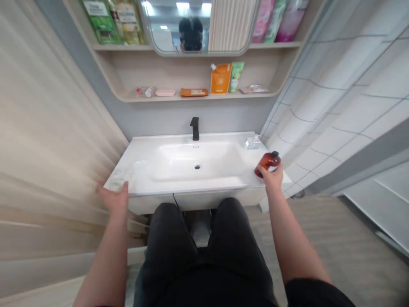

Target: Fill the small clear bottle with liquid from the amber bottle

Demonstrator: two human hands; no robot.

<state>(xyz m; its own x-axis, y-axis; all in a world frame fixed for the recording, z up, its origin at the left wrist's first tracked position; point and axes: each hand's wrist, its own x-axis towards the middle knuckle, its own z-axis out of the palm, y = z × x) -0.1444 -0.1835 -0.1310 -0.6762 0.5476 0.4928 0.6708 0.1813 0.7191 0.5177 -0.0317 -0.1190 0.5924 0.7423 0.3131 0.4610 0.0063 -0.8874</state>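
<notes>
White table (142,150) is carrying a basin (179,166), taken as the clock centre. Between 8 and 9 o'clock, the left grip (115,198) is spreading released, thumb raised, beside a faint clear item (120,174) lying at the table's left end; contact cannot be told. At 12, a black faucet (195,129) is standing. Between 2 and 3, a clear bottle (252,142) is sitting near the back edge.

At 3 o'clock, the right grip (274,177) is grasping an amber bottle (264,163) over the table's right end; base contact is not showing. Judgement: good handling is depending on fingers wrapping the body evenly below the cap, wrist staying firm, base remaining level and clear of the clear bottle; smooth plastic or glass may be slipping if wet.

Orientation: in the view, the long axis is running from about 8 to 2 o'clock, black cap (275,153) pointing toward 2. Wide-angle perspective is possibly exaggerating the lean, so true tilt is remaining undetermined.
</notes>
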